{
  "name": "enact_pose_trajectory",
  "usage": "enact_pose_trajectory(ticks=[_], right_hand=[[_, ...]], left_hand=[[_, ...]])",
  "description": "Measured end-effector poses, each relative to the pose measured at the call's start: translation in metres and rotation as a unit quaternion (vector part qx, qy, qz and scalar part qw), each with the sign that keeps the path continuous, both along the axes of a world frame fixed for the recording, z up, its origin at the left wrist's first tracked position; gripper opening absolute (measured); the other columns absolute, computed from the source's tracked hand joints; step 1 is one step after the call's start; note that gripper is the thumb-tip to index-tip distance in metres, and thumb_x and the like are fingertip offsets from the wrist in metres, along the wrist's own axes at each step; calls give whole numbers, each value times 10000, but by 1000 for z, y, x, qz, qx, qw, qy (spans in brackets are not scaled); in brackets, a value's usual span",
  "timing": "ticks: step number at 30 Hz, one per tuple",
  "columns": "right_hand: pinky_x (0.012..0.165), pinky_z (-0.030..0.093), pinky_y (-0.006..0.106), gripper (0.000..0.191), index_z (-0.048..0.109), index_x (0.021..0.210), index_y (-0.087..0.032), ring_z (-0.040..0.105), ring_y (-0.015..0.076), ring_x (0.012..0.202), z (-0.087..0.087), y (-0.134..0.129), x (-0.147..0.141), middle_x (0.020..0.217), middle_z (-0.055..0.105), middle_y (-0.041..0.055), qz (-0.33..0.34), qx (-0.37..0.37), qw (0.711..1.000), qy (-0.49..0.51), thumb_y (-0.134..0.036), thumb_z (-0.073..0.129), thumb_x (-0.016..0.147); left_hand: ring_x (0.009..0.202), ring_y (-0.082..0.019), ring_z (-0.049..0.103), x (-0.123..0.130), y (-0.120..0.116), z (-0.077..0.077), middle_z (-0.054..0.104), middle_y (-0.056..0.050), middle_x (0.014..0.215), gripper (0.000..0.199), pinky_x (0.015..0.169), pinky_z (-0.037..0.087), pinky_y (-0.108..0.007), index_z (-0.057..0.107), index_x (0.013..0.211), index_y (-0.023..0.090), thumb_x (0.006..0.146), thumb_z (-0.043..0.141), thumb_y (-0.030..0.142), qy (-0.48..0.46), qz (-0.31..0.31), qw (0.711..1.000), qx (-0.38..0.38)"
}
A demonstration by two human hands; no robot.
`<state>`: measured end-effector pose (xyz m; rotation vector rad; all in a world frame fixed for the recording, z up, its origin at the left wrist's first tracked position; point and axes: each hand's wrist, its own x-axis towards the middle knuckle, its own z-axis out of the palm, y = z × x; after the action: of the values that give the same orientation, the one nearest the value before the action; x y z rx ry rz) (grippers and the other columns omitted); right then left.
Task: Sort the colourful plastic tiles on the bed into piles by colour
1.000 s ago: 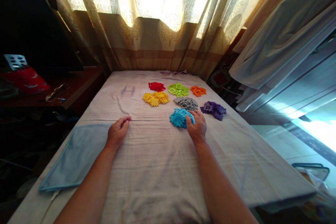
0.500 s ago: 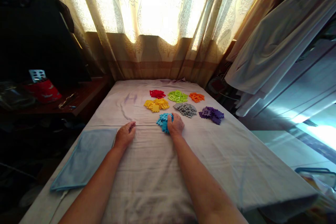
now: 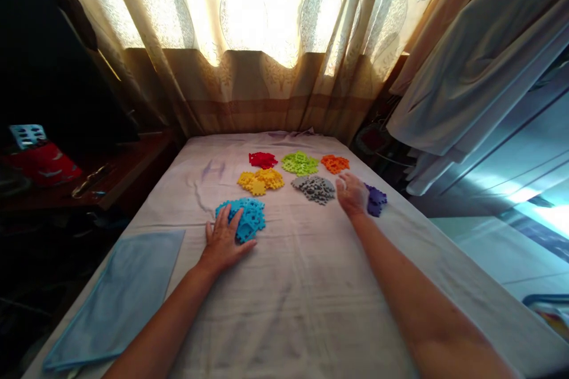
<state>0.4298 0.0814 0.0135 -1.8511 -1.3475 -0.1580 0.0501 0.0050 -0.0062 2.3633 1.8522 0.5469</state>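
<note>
Fingers spread, my left hand [image 3: 224, 243] rests on the near left part of a pile of blue interlocking pieces [image 3: 251, 219]. My right hand [image 3: 352, 194], blurred, is between the grey pile [image 3: 313, 188] and the purple pile [image 3: 376, 200], covering the purple pile's left part; its fingers are smeared and whether they hold anything cannot be made out. Farther back lie yellow pieces [image 3: 261, 181], red pieces [image 3: 262, 160], lime green pieces [image 3: 300, 163] and orange pieces [image 3: 335, 163].
A pale sheet covers the table [image 3: 302, 296]. On its left lies a light blue folded cloth [image 3: 120, 296]. A dark side desk with a red pouch [image 3: 44, 164] stands at the left. Curtains [image 3: 262, 83] hang behind, and garments [image 3: 462, 71] hang at the right.
The blue pile now sits farther left and looks wider, with my left hand opened onto it. My right hand has left the blue pieces and moved right to the purple pile. The view has shifted slightly.
</note>
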Motion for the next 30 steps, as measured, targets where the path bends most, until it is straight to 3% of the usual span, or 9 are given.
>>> enact_pose_trajectory(ticks=[2,4,7,10,16,20,25,28,30], right_hand=[[1073,376,549,410,725,1130,-146,543,338,1243,-7,-4,70,1330,623,183,-79,-34,996,4,-362,493,869],[1073,390,512,434,727,1138,-134,548,327,1247,-17,-6,118,1326,626,195,-91,-76,993,30,-362,466,876],[1045,429,470,434,753,1095,-182,590,309,1202,-32,4,144,1227,691,169,-68,-118,987,88,-410,442,895],[1042,444,455,416,768,1049,-230,600,294,1200,-37,25,125,1181,723,119,-14,-113,986,121,-465,465,888],[1087,426,421,386,758,1066,-212,620,259,1195,-29,64,34,1192,727,77,178,-95,966,161,-453,531,868],[1096,426,438,419,727,1143,-217,621,252,1193,-25,64,-36,1225,712,70,283,-81,939,177,-478,562,859],[1107,420,412,496,625,1319,-229,578,221,1257,-15,56,-116,1358,634,67,439,-61,885,144,-478,526,901],[1126,384,378,449,654,1280,-234,544,203,1289,2,82,-107,1364,626,58,464,-28,879,105,-461,457,946],[1119,369,373,469,664,1256,-159,537,210,1284,13,110,-68,1328,638,115,333,-18,937,101,-412,382,980]], left_hand=[[1487,-376,243,6,8,1,285,-187,1605,753,1137,199,-676,412,1485,257,810,632,507,8,10,1000,9],[1476,-372,271,10,15,0,315,-189,1591,727,1142,202,-667,412,1482,242,830,605,499,8,32,999,23],[1464,-365,294,12,21,-4,333,-196,1580,750,1150,210,-644,384,1492,219,829,604,492,-3,51,998,37],[1459,-354,306,10,22,-8,352,-189,1570,781,1162,233,-594,356,1500,219,814,624,479,-24,48,996,68],[1443,-340,344,3,22,-14,370,-160,1559,825,1169,282,-553,288,1518,248,808,650,458,-64,38,992,106],[1447,-320,348,0,24,-16,353,-169,1562,892,1173,330,-507,194,1550,228,822,654,461,-99,43,985,137],[1465,-308,326,-4,24,-17,321,-147,1581,752,1183,335,-492,241,1542,251,896,571,450,-108,70,978,163],[1465,-288,332,-5,22,-17,312,-134,1588,615,1182,346,-472,323,1513,259,945,495,417,-111,70,977,167],[1462,-279,341,-6,22,-17,315,-127,1590,556,1180,351,-470,369,1493,262,963,460,402,-118,68,978,156]])
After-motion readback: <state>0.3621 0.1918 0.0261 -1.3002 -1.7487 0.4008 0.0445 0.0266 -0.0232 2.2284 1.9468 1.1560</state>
